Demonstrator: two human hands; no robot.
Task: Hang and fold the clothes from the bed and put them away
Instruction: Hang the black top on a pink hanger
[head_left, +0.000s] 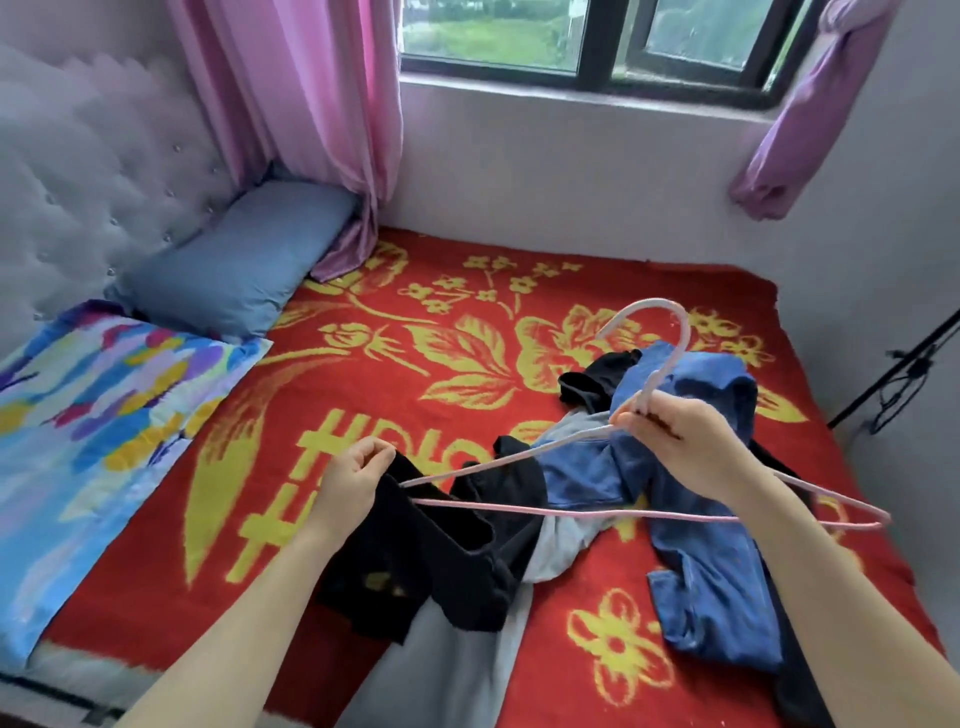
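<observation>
Early yet, by the look of it. Head view: the right hand (691, 441) is gripping the pink hanger (571, 512) at its neck, just under the hook, and holding it over the bed (363, 364). The left hand (353, 478) is pinching an edge of the black garment (441, 561) at the hanger's left tip, seemingly working that shoulder on. The rest of the garment is trailing down onto the bed, so the first hanging is only beginning. The blue jeans (717, 597), a grey garment (556, 551) and another black piece (597, 379) are lying in a loose heap on the red blanket, unfolded. Nothing is showing as folded, hung or put away, so nearly all the work is waiting.
</observation>
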